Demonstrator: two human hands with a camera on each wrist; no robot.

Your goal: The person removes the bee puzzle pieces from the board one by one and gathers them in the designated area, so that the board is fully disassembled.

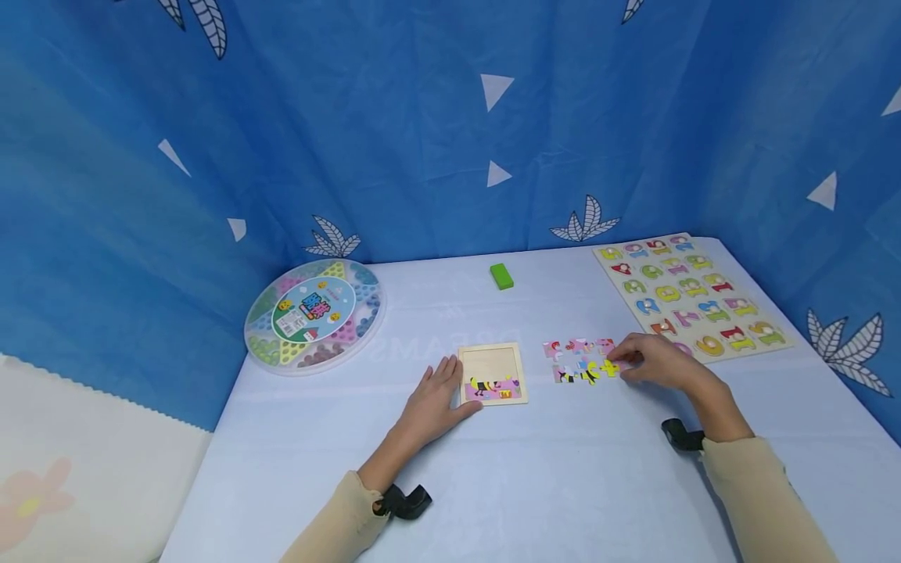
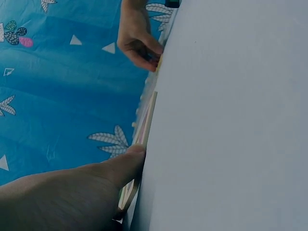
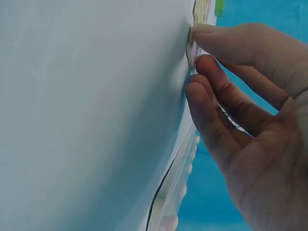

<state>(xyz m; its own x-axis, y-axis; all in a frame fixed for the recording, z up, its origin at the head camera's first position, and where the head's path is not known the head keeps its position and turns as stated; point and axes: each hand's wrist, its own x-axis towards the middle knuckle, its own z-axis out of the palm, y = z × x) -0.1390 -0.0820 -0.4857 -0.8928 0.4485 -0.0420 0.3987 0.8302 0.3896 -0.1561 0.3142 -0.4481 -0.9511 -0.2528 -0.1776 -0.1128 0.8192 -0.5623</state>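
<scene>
A small square wooden puzzle tray (image 1: 522, 367) lies flat on the table, its lower part filled with pink bee-picture pieces (image 1: 493, 389). My left hand (image 1: 434, 400) rests along the tray's left side with fingers extended, the thumb at its lower edge. The left wrist view shows that thumb (image 2: 126, 166) against the tray's rim. To the tray's right, loose jigsaw pieces (image 1: 579, 361) lie grouped in rows. At their right end, my right hand (image 1: 655, 361) pinches a puzzle piece (image 3: 191, 50) between thumb and fingertips, low over the table; the fingers partly hide it.
A round Chinese checkers box (image 1: 260, 336) lies at the left. A green block (image 1: 502, 276) sits near the back edge. Behind my right hand lies a wooden number board (image 1: 693, 293) with knobbed pieces. Blue patterned curtain (image 1: 436, 133) hangs behind the table.
</scene>
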